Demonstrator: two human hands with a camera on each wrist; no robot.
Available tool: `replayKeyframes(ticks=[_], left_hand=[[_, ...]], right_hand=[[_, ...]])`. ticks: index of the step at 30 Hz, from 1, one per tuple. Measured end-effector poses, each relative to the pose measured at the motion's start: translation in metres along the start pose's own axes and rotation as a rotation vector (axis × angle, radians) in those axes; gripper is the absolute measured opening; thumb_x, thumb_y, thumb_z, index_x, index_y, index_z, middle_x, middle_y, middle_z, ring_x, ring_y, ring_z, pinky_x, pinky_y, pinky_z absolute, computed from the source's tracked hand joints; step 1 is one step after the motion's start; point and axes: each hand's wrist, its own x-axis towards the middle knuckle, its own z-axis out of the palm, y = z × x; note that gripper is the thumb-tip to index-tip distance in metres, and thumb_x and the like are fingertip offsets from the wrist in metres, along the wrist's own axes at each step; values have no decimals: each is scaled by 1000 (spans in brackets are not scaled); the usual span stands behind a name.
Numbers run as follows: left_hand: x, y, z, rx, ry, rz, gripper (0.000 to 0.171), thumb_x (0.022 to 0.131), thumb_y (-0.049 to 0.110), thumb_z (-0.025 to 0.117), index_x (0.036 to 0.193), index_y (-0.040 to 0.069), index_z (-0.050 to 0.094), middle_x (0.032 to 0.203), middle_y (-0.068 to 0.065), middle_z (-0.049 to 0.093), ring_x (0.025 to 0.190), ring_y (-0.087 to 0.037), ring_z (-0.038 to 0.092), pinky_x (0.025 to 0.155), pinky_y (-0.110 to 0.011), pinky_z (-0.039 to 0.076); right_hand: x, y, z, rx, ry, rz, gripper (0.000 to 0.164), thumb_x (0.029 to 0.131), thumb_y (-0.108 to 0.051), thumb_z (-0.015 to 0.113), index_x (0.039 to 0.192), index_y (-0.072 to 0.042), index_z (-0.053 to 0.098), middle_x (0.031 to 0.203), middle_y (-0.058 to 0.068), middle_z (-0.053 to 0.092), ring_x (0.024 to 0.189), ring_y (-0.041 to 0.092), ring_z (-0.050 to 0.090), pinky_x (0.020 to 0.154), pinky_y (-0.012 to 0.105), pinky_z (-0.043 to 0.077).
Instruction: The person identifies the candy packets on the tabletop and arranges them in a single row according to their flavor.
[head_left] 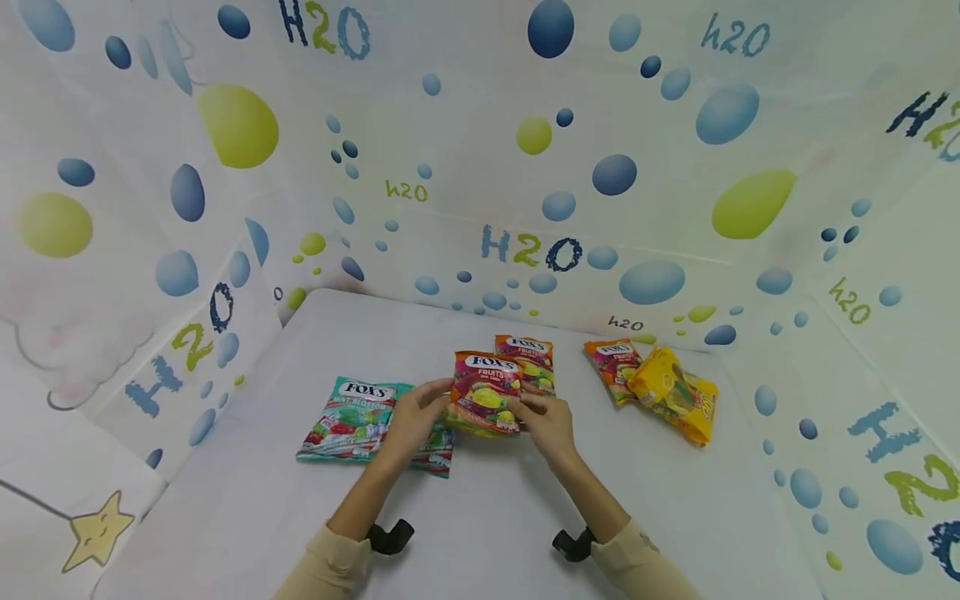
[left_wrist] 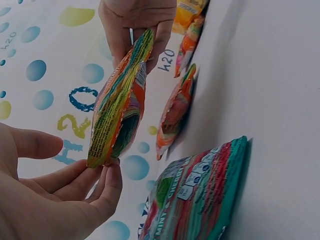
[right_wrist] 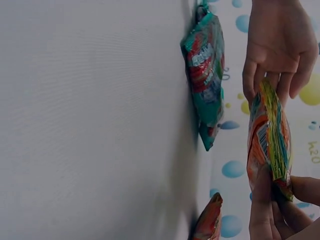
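Observation:
A red-and-orange Fox's fruits candy bag (head_left: pixel 486 392) is held up above the white table. My right hand (head_left: pixel 551 427) pinches its right edge between thumb and fingers. At the opposite edge, my left hand (head_left: pixel 411 417) touches the bag with its fingertips; in the left wrist view its thumb (left_wrist: pixel 42 144) stands apart from the bag. Behind the raised bag lies another Fox's fruits bag (head_left: pixel 537 357). Two teal Fox's bags lie by the left hand: a mint one (head_left: pixel 348 421) and a second bag (head_left: pixel 435 454), partly hidden by that hand.
Farther right on the white table (head_left: pixel 495 533), another red-and-orange Fox's bag (head_left: pixel 613 367) lies partly under a yellow packet (head_left: pixel 675 396). White sheets (head_left: pixel 465 150) printed with blue and green spots surround the table at the back and sides.

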Motion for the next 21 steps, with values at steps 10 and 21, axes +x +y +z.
replayKeyframes(ticks=[10,21], left_hand=[[-7,-7,9,62,-10,-6,39,106,24,59,141,8,65,144,-14,63,139,-36,53,113,-57,43],[-13,-19,13,71,-22,5,35,106,21,60,138,8,67,142,-12,65,136,-34,56,112,-55,45]], right_hand=[[-13,9,-10,25,-14,34,35,96,-24,77,118,4,77,107,16,78,87,22,76,73,31,63],[-21,15,-16,60,-48,75,31,95,-20,78,114,5,77,103,17,78,87,24,77,72,32,63]])
